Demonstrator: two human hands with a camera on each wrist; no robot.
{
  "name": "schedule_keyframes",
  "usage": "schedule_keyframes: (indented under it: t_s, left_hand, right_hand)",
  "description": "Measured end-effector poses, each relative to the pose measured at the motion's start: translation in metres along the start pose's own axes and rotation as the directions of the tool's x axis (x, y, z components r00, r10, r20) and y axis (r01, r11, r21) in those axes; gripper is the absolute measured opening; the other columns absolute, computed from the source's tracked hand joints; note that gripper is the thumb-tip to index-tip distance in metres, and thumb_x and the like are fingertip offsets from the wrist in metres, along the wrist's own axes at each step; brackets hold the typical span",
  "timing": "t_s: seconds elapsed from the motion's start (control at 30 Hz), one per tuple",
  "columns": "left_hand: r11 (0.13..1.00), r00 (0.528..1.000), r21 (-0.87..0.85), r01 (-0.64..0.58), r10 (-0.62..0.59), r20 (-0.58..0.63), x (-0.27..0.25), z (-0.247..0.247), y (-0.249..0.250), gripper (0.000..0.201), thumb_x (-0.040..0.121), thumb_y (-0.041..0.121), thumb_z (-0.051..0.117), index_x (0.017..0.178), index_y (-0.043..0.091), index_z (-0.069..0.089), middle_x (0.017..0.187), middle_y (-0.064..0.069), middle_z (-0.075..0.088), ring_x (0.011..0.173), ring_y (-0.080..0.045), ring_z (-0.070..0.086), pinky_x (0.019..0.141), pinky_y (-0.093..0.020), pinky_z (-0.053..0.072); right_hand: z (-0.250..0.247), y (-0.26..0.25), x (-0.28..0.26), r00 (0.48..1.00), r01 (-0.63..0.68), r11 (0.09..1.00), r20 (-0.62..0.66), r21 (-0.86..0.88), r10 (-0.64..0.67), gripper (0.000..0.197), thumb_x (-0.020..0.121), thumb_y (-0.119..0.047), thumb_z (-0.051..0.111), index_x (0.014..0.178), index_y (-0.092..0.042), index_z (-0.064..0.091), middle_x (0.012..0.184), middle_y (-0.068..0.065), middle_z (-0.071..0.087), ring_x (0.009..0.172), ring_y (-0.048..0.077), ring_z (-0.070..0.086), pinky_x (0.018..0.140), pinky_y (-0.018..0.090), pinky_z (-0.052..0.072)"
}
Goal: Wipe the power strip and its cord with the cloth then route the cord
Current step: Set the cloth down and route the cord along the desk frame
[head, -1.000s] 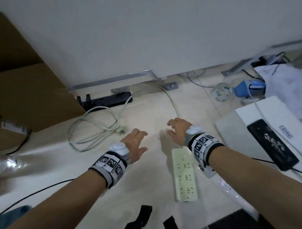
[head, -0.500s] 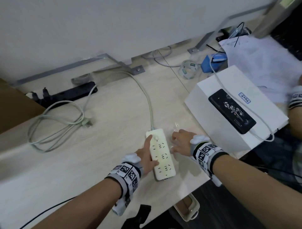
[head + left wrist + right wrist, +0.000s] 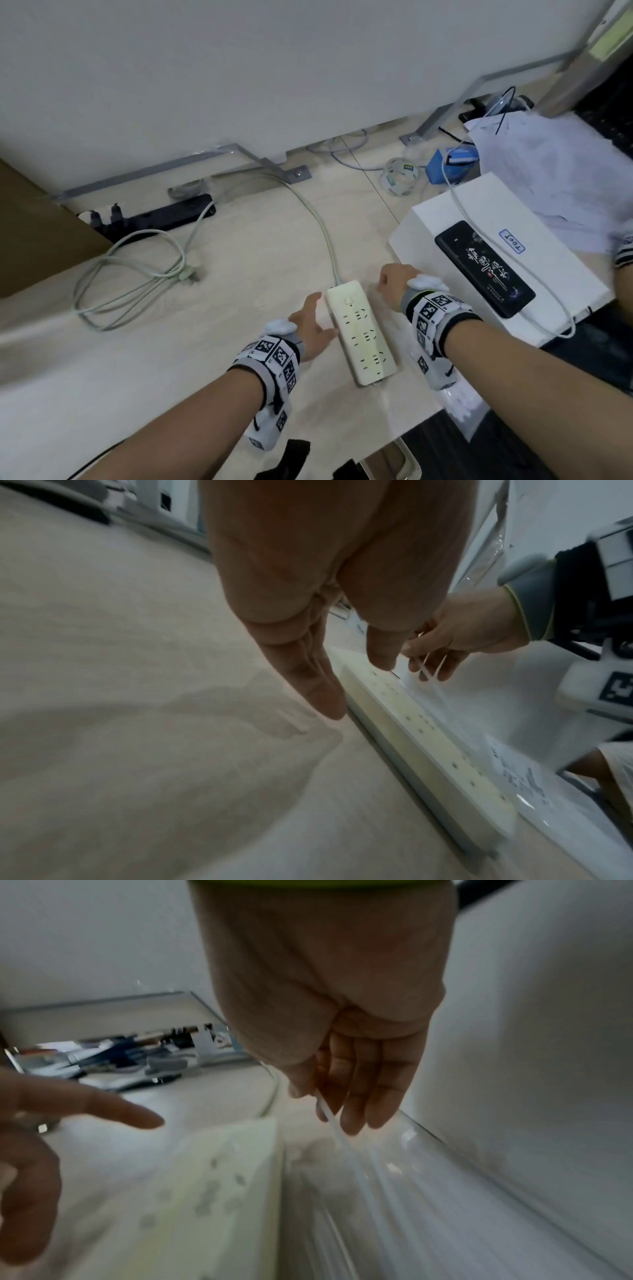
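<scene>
The cream power strip (image 3: pixel 359 332) lies flat on the pale table, and its cord (image 3: pixel 322 233) runs from the far end toward the wall bracket. My left hand (image 3: pixel 320 318) lies along the strip's left side with straight fingers, holding nothing. My right hand (image 3: pixel 387 284) is just right of the strip's far end. In the right wrist view its fingers (image 3: pixel 356 1096) pinch the edge of a clear plastic packet (image 3: pixel 394 1191). The packet (image 3: pixel 514 777) stretches along the strip's right side and bears dark print. What the packet holds is not visible.
A white box (image 3: pixel 445 212) carrying a black phone (image 3: pixel 483 267) stands close on the right. A black power strip (image 3: pixel 157 216) and a coiled pale cord (image 3: pixel 137 274) lie at the back left beside cardboard (image 3: pixel 34 240). The table edge (image 3: pixel 411 435) runs near front right.
Half a second ago my left hand gripped the power strip; now it has let go and lies beside it. My right hand has closed on the plastic packet's edge.
</scene>
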State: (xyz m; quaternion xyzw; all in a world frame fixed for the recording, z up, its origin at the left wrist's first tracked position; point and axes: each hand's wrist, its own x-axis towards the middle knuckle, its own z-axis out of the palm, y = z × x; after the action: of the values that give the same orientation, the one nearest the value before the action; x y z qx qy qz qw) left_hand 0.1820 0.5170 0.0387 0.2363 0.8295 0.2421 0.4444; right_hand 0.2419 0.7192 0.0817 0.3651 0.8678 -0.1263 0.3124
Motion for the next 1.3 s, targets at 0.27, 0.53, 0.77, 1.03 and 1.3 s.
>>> schedule_keyframes:
  t_s: [0.27, 0.53, 0.77, 1.03, 1.3]
  left_hand:
    - [0.972, 0.977, -0.233, -0.040, -0.011, -0.214, 0.011, -0.087, 0.001, 0.044, 0.087, 0.038, 0.064, 0.127, 0.026, 0.051, 0.093, 0.009, 0.063, 0.079, -0.017, 0.069, 0.082, -0.038, 0.056]
    - [0.897, 0.993, -0.428, -0.112, 0.080, -0.091, 0.017, -0.144, 0.029, 0.021, 0.098, 0.028, 0.048, 0.116, 0.020, 0.054, 0.098, -0.002, 0.067, 0.081, -0.016, 0.059, 0.072, -0.030, 0.049]
    - [0.942, 0.981, -0.336, 0.003, -0.069, -0.183, 0.057, -0.154, 0.027, 0.027, 0.100, 0.021, 0.039, 0.097, 0.013, 0.065, 0.066, -0.005, 0.068, 0.046, -0.014, 0.052, 0.047, -0.021, 0.042]
    - [0.999, 0.989, 0.025, 0.037, -0.033, -0.146, 0.122, -0.153, 0.039, 0.030, 0.092, 0.041, 0.047, 0.091, 0.015, 0.061, 0.080, -0.005, 0.072, 0.062, -0.024, 0.067, 0.056, -0.030, 0.054]
    - [0.301, 0.886, -0.952, -0.060, -0.424, -0.190, 0.197, -0.195, 0.015, 0.031, 0.095, 0.012, 0.053, 0.124, 0.020, 0.048, 0.110, -0.009, 0.059, 0.077, -0.022, 0.063, 0.065, -0.035, 0.054]
  right_hand:
    - [-0.079, -0.072, 0.014, 0.925, 0.264, 0.897, -0.357, 0.355, -0.131, 0.020, 0.093, -0.036, 0.055, 0.084, -0.018, 0.056, 0.086, 0.003, 0.069, 0.072, 0.024, 0.061, 0.063, 0.029, 0.045]
    - [-0.122, -0.141, 0.034, 0.922, 0.383, 0.252, -0.348, 0.889, -0.170, 0.025, 0.095, -0.021, 0.057, 0.071, -0.013, 0.055, 0.072, 0.008, 0.067, 0.053, 0.018, 0.056, 0.050, 0.027, 0.049]
    - [-0.114, -0.155, 0.071, 0.982, 0.188, 0.196, -0.182, 0.963, -0.049, 0.017, 0.096, -0.021, 0.055, 0.090, -0.006, 0.060, 0.075, 0.008, 0.065, 0.053, 0.017, 0.057, 0.052, 0.030, 0.052]
    - [-0.077, -0.166, 0.122, 0.991, 0.132, 0.737, -0.063, 0.662, -0.121, 0.021, 0.088, -0.018, 0.051, 0.070, -0.014, 0.062, 0.072, 0.010, 0.069, 0.065, 0.030, 0.068, 0.065, 0.044, 0.060]
    - [-0.109, -0.116, 0.206, 0.939, 0.121, 0.822, -0.332, 0.556, 0.086, 0.016, 0.095, -0.023, 0.048, 0.084, -0.020, 0.059, 0.073, 0.008, 0.062, 0.065, 0.029, 0.058, 0.060, 0.032, 0.050]
